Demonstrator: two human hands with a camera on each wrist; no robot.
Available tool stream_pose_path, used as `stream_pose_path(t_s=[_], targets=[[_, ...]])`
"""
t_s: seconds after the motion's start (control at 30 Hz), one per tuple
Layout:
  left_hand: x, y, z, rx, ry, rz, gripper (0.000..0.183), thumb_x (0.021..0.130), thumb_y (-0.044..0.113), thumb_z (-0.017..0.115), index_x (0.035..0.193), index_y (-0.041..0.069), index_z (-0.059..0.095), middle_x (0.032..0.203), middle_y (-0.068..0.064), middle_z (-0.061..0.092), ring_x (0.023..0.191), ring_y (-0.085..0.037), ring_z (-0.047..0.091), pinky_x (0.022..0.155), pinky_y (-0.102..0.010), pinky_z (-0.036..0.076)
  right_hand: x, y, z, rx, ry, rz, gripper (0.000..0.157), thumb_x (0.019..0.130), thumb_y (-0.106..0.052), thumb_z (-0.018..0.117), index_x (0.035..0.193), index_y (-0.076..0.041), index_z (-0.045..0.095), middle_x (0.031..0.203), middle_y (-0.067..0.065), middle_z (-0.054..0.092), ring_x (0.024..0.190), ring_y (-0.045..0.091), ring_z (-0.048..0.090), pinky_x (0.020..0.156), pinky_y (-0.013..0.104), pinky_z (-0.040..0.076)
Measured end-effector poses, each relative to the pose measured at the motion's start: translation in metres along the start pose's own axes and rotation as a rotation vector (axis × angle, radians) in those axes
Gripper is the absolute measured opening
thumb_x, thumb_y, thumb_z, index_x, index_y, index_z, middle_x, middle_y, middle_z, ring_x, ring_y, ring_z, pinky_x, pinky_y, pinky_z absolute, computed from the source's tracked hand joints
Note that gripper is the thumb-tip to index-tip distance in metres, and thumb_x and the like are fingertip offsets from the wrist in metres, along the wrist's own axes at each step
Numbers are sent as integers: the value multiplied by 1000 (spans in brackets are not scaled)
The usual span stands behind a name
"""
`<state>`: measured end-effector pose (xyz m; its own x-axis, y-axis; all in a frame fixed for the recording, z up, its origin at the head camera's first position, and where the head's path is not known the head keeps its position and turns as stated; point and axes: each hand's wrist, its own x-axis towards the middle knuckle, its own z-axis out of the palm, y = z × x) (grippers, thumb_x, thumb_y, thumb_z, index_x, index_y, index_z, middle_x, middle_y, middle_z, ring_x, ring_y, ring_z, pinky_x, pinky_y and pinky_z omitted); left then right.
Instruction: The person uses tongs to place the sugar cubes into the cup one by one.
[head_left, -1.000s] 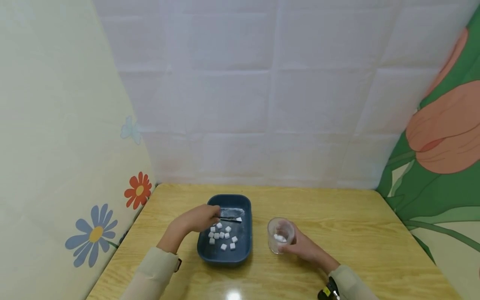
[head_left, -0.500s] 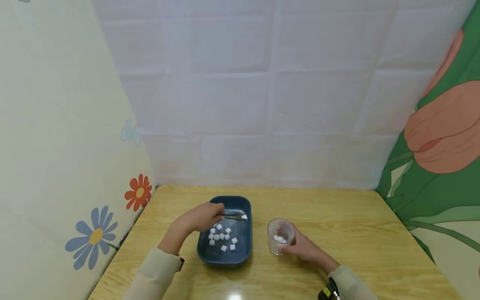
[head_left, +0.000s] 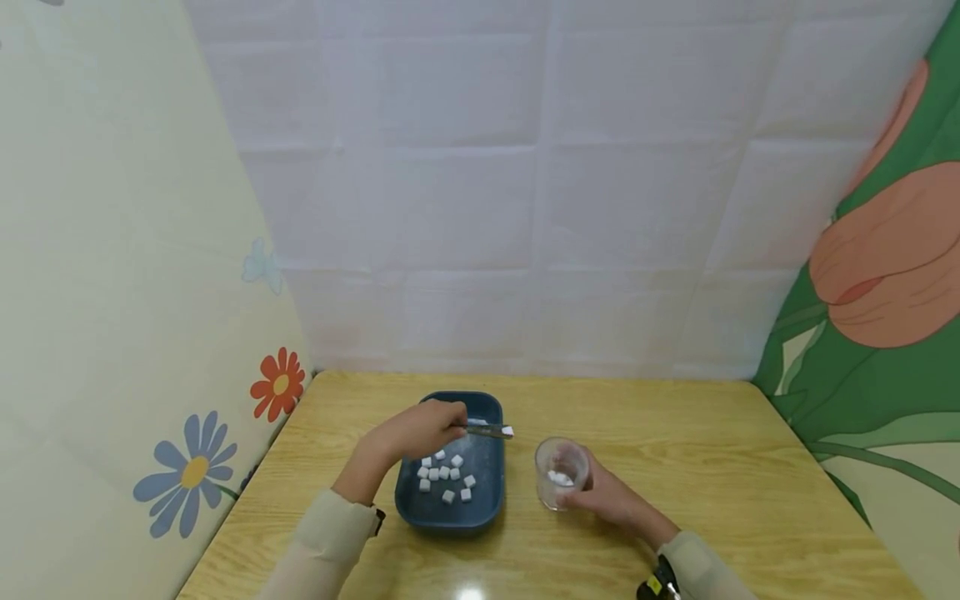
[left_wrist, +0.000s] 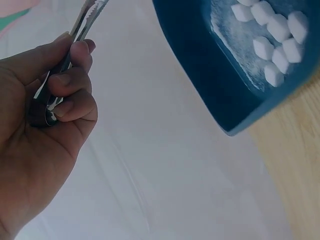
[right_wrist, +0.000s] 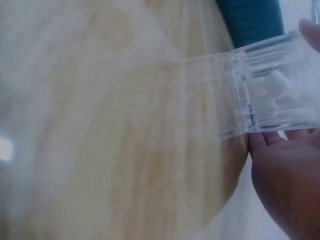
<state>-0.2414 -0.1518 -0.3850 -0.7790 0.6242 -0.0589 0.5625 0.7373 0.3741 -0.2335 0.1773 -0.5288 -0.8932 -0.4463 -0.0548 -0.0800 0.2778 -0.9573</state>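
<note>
My left hand (head_left: pixel 429 427) grips metal tongs (head_left: pixel 486 430) above the far part of a dark blue tray (head_left: pixel 489 500). A white sugar cube (head_left: pixel 507 432) sits between the tong tips, just over the tray's right rim. Several more white cubes (head_left: pixel 444 472) lie on the tray floor beside some white powder. In the left wrist view the tongs (left_wrist: pixel 84 22) are squeezed between thumb and curled fingers; their tips run out of frame. My right hand (head_left: pixel 606 493) holds a clear glass (head_left: pixel 551 492) upright on the table, with white cubes (right_wrist: pixel 275 85) at its bottom.
The wooden table (head_left: pixel 675 433) runs back to a white cloth (head_left: pixel 540 208). A flower-printed sheet (head_left: pixel 191 292) hangs at the left, a tulip-printed one (head_left: pixel 892 258) at the right. Between tray and glass is a narrow strip of table.
My left hand has moved right with the tongs, carrying the sugar cube from inside the tray to its right rim. My right hand and the glass have stayed in place.
</note>
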Motion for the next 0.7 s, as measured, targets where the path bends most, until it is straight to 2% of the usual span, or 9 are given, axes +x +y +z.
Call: stream_pose_path(t_s=[0.13, 0.37, 0.6, 0.7], targets=[[7, 8, 1, 10, -8, 8, 12, 98, 27, 48, 105, 22, 56, 93, 11, 58, 72, -3, 53, 64, -24, 45, 0, 0, 0, 2, -2, -2, 87, 76, -17, 77, 143, -14, 22, 136, 13, 42, 121, 28, 44, 94, 31, 37], [14, 18, 0, 20, -18, 41, 16, 98, 25, 48, 108, 17, 57, 100, 7, 60, 82, -3, 56, 70, -24, 47, 0, -1, 0, 12, -9, 3, 86, 77, -18, 76, 144, -15, 22, 137, 13, 41, 123, 28, 43, 95, 31, 37], [21, 29, 2, 10, -35, 43, 10, 98, 26, 48, 103, 23, 56, 95, 10, 58, 77, -2, 54, 69, -23, 46, 1, 0, 0, 0, -7, 16, 87, 78, -20, 76, 145, -14, 20, 137, 13, 42, 123, 27, 43, 96, 32, 36], [24, 32, 5, 12, -43, 51, 12, 98, 27, 47, 103, 22, 56, 93, 10, 58, 75, -2, 53, 68, -23, 45, 1, 1, 0, 3, -12, 4, 88, 77, -18, 76, 145, -15, 20, 136, 14, 41, 122, 27, 43, 95, 31, 37]])
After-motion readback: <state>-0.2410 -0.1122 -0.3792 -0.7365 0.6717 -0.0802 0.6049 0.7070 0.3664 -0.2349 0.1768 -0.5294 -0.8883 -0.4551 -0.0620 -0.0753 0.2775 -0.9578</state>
